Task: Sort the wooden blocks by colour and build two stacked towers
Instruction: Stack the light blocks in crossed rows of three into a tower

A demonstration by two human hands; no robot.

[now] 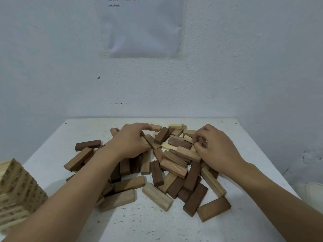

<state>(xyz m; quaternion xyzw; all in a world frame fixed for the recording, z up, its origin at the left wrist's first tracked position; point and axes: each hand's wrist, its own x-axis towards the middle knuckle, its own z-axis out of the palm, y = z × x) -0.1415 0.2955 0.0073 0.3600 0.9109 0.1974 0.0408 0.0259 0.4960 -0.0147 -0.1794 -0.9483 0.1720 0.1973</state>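
Left of loose blocks point(156, 173), pale tower point(19, 187).

A white table point(139, 222), speckled with dark flecks, stands against the wall. A loose heap of wooden blocks point(173, 167) covers its middle, dark, mid-brown and pale pieces lying crossed over one another. At 10 o'clock of the heap a dark block point(88, 145) lies flat on the far side of a brown one. At 6 o'clock a pale block point(156, 196) lies alone, slanted. At 5 o'clock a brown block point(214, 209) lies outermost. At 12 o'clock a small pale block point(175, 126) sits near the wall.
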